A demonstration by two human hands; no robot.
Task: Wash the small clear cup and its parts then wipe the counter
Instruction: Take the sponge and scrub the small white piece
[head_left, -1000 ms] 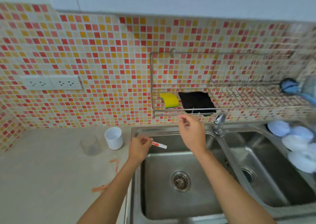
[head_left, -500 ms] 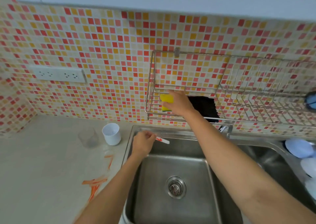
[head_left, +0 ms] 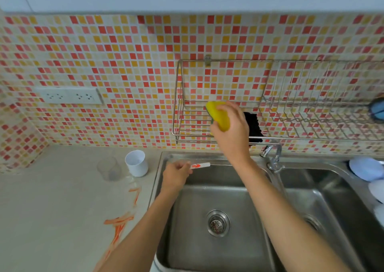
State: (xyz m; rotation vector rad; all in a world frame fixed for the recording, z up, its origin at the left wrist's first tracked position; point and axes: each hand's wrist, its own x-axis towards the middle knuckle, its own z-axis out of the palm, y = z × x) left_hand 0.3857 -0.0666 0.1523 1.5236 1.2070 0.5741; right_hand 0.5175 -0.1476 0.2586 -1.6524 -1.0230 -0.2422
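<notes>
A small clear cup (head_left: 109, 168) stands on the beige counter (head_left: 52, 209), with a white cup (head_left: 137, 163) just to its right. My left hand (head_left: 175, 175) holds a thin white stick with a red mark (head_left: 200, 165) over the back left edge of the sink (head_left: 216, 219). My right hand (head_left: 230, 126) is raised in front of the wire wall rack (head_left: 207, 117) and grips a yellow sponge (head_left: 219, 114). Orange smears (head_left: 120, 221) streak the counter near the sink's left rim.
A black cloth (head_left: 252, 126) hangs in the rack behind my right hand. The tap (head_left: 273, 155) sits between two steel basins. Pale blue dishes (head_left: 365, 168) lie at the far right. A double wall socket (head_left: 68, 95) is on the tiled wall.
My right hand went up to the rack, closed on the yellow sponge and lifted it off the wire shelf. My left hand kept the stick at the sink edge.
</notes>
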